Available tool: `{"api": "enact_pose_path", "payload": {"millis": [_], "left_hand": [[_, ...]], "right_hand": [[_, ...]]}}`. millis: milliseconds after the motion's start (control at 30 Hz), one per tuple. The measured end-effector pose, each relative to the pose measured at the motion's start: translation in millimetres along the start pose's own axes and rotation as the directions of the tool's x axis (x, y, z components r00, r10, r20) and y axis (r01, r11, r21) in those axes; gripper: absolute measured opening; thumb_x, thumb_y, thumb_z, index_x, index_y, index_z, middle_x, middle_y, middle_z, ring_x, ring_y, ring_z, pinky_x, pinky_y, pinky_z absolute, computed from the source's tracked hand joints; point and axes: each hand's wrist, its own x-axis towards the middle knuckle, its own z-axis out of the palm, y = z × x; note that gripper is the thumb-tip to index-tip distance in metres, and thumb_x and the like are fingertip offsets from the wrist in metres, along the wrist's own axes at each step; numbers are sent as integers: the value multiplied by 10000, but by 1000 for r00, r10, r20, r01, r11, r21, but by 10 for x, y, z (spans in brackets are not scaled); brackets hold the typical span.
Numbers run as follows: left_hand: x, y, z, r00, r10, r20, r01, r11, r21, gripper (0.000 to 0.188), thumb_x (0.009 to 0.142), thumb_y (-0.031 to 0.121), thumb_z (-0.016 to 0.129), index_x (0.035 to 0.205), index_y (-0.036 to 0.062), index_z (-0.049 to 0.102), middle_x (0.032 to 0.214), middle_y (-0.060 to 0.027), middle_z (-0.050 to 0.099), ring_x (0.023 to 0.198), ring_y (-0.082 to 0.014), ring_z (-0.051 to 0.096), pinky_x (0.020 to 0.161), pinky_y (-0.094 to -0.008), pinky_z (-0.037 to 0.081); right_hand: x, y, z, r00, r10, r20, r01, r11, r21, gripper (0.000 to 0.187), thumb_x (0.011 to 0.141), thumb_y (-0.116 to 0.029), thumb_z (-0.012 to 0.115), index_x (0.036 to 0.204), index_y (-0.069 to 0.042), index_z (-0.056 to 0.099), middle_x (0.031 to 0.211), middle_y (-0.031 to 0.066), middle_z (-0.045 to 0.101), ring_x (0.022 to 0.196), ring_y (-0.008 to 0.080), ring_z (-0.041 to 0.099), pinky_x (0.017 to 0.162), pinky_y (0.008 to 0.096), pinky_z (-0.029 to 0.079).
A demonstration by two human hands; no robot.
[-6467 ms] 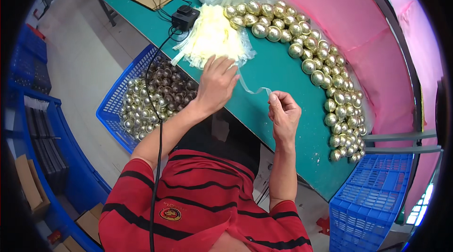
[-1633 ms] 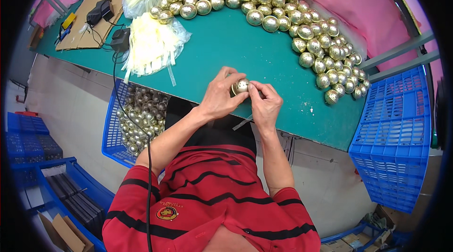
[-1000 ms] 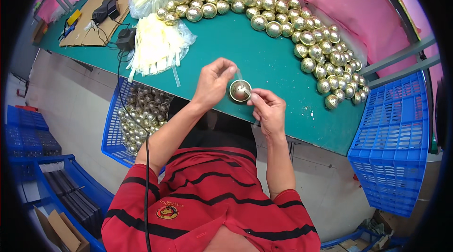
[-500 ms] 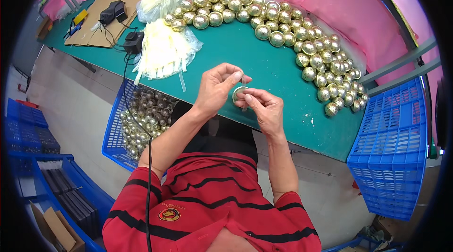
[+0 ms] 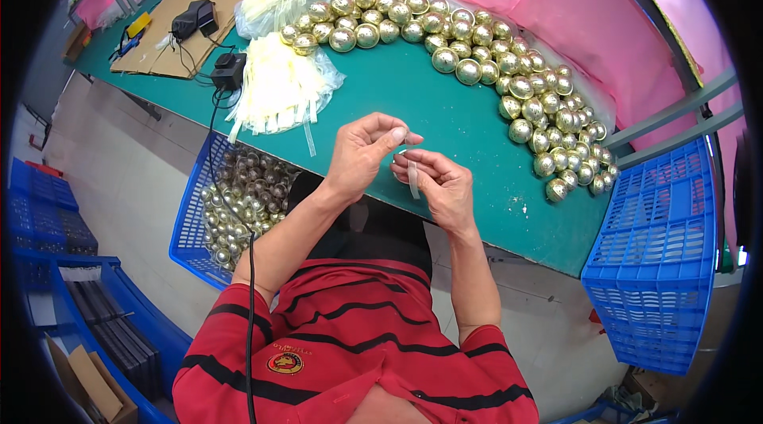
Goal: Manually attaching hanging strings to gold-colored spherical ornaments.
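Close together above the table's near edge, both my hands work with bent fingers. My left hand [image 5: 364, 155] is closed in a pinch, thumb against forefinger; what lies between the tips is too small to make out. My right hand [image 5: 447, 189] is closed around a small gold ball, mostly hidden behind its fingers, with only a bit of rim showing. A narrow translucent strip [image 5: 413, 181] hangs down across the right fingers. To the left lies a fanned bundle of pale yellow strips [image 5: 274, 86] on clear plastic, one strip hanging over the table edge.
Gold balls [image 5: 520, 88] lie in a long curve along the back and right of the green table [image 5: 381, 90]. A blue basket [image 5: 184, 225] of balls stands below left; stacked blue crates [image 5: 652, 265] stand right. A black device [image 5: 229, 70] trails a cable past my left arm.
My right fingers have turned, so the gold ball they held in sight is now mostly covered. The strip shows more plainly over them. My left hand stays pinched near the same place.
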Motion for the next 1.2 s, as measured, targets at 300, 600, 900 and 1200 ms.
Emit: {"api": "enact_pose_path", "payload": {"millis": [300, 600, 900, 1200], "left_hand": [[-60, 20, 29, 999, -1, 34, 1, 1000, -11, 141, 1028, 100, 655, 1090, -22, 690, 1058, -151, 758, 1020, -200, 729, 876, -320, 594], [-168, 80, 123, 992, -73, 104, 70, 997, 36, 311, 1026, 80, 649, 1287, -87, 621, 1162, -208, 744, 1096, -209, 713, 891, -324, 602], [-155, 7, 105, 993, -110, 40, 107, 992, 67, 284, 996, 40, 682, 1246, -90, 644, 1098, -199, 761, 993, -184, 731, 850, -300, 612], [-157, 61, 121, 993, -115, 15, 113, 991, 78, 271, 990, 38, 693, 1230, -82, 654, 1074, -175, 769, 998, -164, 723, 860, -289, 598]], "right_hand": [[42, -26, 106, 986, -134, -100, 89, 929, -360, 181, 1023, -106, 676, 969, 47, 755, 848, 90, 755, 743, 130, 711, 670, 264, 582], [39, -52, 49, 986, -77, -146, 29, 952, -303, 228, 1016, -167, 691, 911, 25, 754, 755, 65, 734, 606, 96, 651, 544, 249, 513], [-7, -93, 89, 990, -20, -137, -24, 949, -314, 242, 1028, -133, 668, 848, 18, 724, 766, 67, 727, 601, 88, 629, 535, 237, 487], [-51, -156, 92, 980, 22, -199, -96, 923, -373, 171, 1002, -112, 700, 889, 12, 737, 767, 49, 717, 607, 60, 592, 542, 213, 455]]}}
